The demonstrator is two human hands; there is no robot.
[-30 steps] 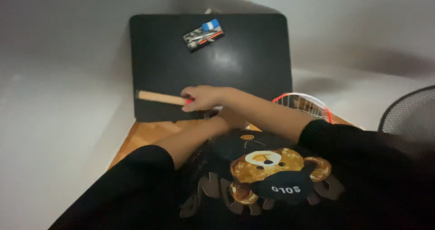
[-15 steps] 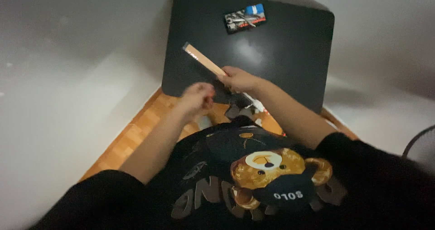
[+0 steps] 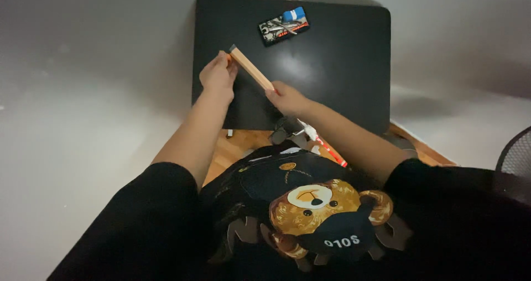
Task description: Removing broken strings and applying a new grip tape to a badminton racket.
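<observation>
Left hand grips wooden stick upper end | right hand grips lower end | black worktop beneath | flat packet at 12 o'clock, well apart, unobstructing

Standing at the centre top: a small black table with rounded corners, its matt top catching a soft patch of light. Surrounding it on the left and right: pale grey-white surface, smooth and bare, fading into shadow towards the upper corners. Showing beneath the table's near edge: a strip of warm wooden floor. Peeking in at the right edge: a black mesh chair back. Lighting staying dim and even.
</observation>
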